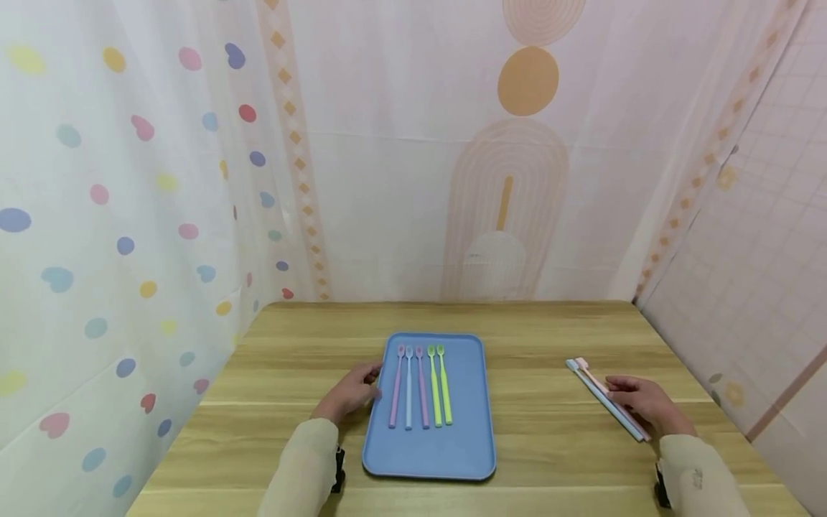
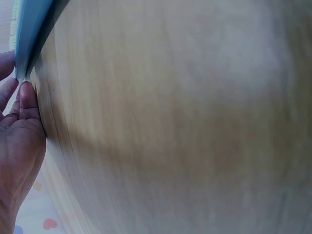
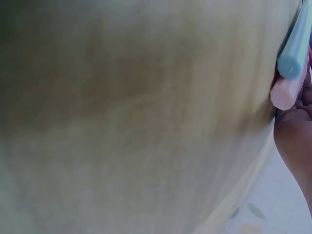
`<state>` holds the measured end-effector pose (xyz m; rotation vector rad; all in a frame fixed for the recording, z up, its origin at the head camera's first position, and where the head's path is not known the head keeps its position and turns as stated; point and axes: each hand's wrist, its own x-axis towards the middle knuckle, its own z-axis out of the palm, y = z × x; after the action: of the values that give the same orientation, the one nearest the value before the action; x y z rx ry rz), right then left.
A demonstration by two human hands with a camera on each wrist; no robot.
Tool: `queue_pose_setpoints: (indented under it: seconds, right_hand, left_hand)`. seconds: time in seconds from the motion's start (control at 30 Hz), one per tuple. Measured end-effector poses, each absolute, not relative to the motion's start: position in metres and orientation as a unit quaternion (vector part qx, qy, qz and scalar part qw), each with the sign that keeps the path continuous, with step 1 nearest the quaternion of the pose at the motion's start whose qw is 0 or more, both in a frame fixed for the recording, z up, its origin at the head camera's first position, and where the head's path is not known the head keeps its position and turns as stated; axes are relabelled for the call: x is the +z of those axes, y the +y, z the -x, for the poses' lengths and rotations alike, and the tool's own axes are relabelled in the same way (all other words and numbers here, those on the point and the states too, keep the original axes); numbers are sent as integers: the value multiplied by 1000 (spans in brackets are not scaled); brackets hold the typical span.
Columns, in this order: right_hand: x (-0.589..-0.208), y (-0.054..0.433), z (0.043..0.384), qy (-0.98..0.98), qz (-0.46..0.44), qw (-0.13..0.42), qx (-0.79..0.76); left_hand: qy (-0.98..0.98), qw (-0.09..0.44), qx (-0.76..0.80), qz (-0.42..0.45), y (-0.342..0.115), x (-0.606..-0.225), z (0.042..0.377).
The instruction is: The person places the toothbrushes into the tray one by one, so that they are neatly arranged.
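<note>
A blue tray lies on the table with several toothbrushes side by side on it: two purple-pink toothbrushes, a light-blue toothbrush between them and two yellow-green toothbrushes. At the tray's left edge, my left hand holds the rim, thumb over it and fingers outside; the left wrist view shows this only at its border. Over on the right, my right hand pinches a pink toothbrush, which lies against a blue toothbrush. The handle ends of both show in the right wrist view.
The wooden table carries the tray near its middle. Behind it hangs a patterned curtain, with a dotted curtain on the left and a checked one on the right.
</note>
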<state>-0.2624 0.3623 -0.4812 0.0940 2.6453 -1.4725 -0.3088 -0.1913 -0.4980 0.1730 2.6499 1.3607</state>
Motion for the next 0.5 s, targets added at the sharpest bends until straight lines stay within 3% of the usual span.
queue_pose_setpoints:
  seconds: [0.5]
  right_hand:
    - [-485, 359, 269, 908, -21, 19, -418]
  left_hand:
    - [888, 75, 450, -61, -191, -497, 309]
